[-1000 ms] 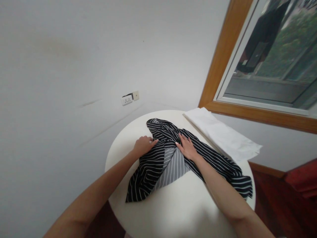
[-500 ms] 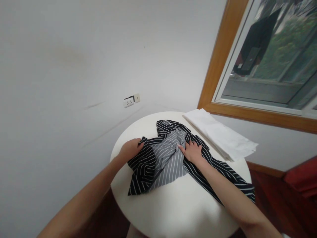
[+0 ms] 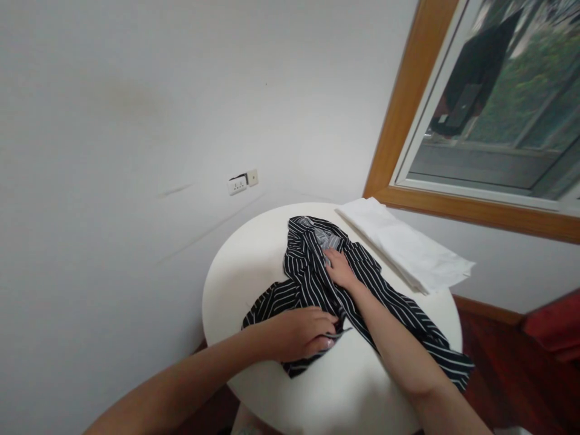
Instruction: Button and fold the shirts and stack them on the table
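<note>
A black garment with thin white stripes (image 3: 312, 278) lies crumpled across a round white table (image 3: 235, 284). My left hand (image 3: 301, 332) rests on its near edge, fingers curled and pinching the hem of the cloth. Flat on the garment's upper middle lies my right hand (image 3: 339, 269), fingers stretched out and pressing the fabric down near the collar. The far end of the garment trails off the table's right edge under my right forearm.
A folded white cloth (image 3: 403, 244) lies at the table's far right, next to a wood-framed window (image 3: 453, 199). A wall socket (image 3: 240, 181) sits on the white wall behind. Dark red floor and a red object (image 3: 553, 326) show at the right.
My left hand has swung from the garment's left side to its near edge, folding the left flap over so the grey inside is covered. My right hand stayed pressed on the middle.
</note>
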The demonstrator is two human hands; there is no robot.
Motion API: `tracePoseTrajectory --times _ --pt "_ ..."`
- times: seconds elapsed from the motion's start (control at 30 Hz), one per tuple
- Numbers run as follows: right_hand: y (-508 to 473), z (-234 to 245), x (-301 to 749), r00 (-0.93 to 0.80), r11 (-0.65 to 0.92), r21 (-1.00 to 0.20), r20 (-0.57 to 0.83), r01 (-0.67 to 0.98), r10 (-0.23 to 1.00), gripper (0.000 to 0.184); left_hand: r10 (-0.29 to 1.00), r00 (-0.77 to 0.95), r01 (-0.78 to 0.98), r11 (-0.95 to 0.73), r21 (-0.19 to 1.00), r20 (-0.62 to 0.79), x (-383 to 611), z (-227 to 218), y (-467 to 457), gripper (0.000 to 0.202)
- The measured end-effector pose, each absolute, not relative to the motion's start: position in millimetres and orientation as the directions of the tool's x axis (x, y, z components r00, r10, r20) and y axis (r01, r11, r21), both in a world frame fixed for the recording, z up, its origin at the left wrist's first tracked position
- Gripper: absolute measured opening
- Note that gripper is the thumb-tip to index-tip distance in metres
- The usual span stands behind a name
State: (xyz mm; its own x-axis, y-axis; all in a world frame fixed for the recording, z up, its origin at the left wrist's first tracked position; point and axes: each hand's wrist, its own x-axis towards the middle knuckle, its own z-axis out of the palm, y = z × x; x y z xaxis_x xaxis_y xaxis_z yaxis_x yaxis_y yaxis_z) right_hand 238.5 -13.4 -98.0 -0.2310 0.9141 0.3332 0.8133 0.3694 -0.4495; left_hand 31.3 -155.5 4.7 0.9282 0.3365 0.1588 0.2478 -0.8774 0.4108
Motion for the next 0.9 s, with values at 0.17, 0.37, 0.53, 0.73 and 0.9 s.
tracePoseTrajectory --times 0.17,0.37,0.53,0.73,0.9 --pt "-19.3 -88.2 254.6 -0.222 0.533 -0.582 0.521 0.614 0.824 0.053 0.502 0.833 0.357 -0.808 0.468 0.231 25.4 3.2 -117.4 0.034" --pt "-30.9 -84.1 237.6 -0.288 0.473 -0.521 0.399 0.71 0.871 0.044 0.965 0.247 0.96 -0.256 0.113 0.094 -8.9 -27.0 -33.0 0.047" --pt "-23.8 -93.0 235.5 -0.266 0.477 -0.509 0.433 0.716 0.862 0.035 0.956 0.284 0.949 -0.269 0.161 -0.072 -11.6 -50.7 -6.7 0.026" --pt "-17.3 -95.7 242.9 -0.145 0.506 -0.615 0.539 0.605 0.83 0.011 0.992 0.1 0.933 -0.119 0.341 0.072 -33.4 -43.4 23.3 0.01" --pt "-18.9 -94.5 244.7 -0.03 0.48 -0.644 0.579 0.596 0.815 0.01 0.969 -0.219 0.81 0.116 0.575 0.114 -77.4 -24.4 58.7 0.022"
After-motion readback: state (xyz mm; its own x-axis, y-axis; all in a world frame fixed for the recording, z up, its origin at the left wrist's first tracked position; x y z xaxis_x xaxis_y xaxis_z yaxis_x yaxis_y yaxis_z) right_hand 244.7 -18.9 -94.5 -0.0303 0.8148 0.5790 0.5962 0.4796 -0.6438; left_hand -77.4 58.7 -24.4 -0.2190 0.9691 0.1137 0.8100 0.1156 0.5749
